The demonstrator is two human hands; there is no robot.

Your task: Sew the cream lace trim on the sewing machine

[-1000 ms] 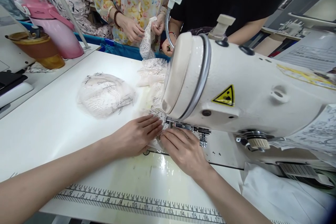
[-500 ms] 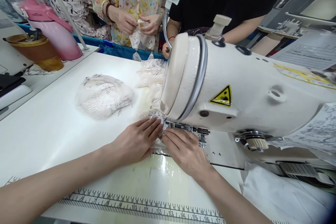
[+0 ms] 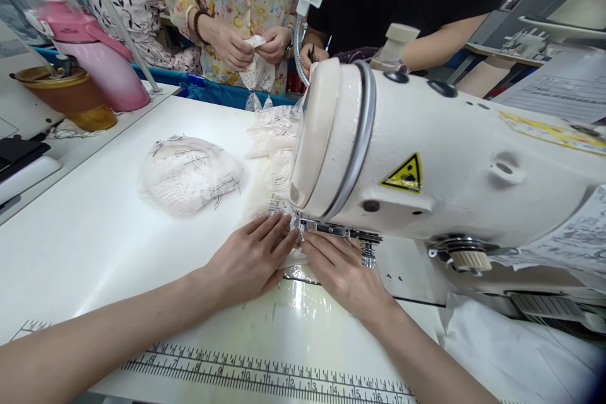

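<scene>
White lace fabric (image 3: 284, 207) with dark print lies under the head of a sewing machine (image 3: 426, 139). My left hand (image 3: 258, 249) rests on the lace just left of the presser-foot area, fingers stretched out and lying flat. On the near right side, my right hand (image 3: 343, 268) lies low beside the metal parts under the head, fingers extended toward the lace; part of them is hidden by those parts. The needle itself is hidden. More lace (image 3: 274, 129) runs back along the machine's left side.
A lace cup-shaped piece (image 3: 189, 173) with loose dark threads lies left on the white table. A printed ruler (image 3: 265, 379) crosses the front edge. Pink bottle (image 3: 89, 50) and brown cup (image 3: 71, 98) stand back left. A co-worker's hands (image 3: 231, 47) hold lace; white cloth (image 3: 511, 347) lies right.
My hands stay at the lace with only a slight shift, while the view moves a little. Opposite, a co-worker's hands have spread the lace piece, and another person's hand with a dark tool shows more.
</scene>
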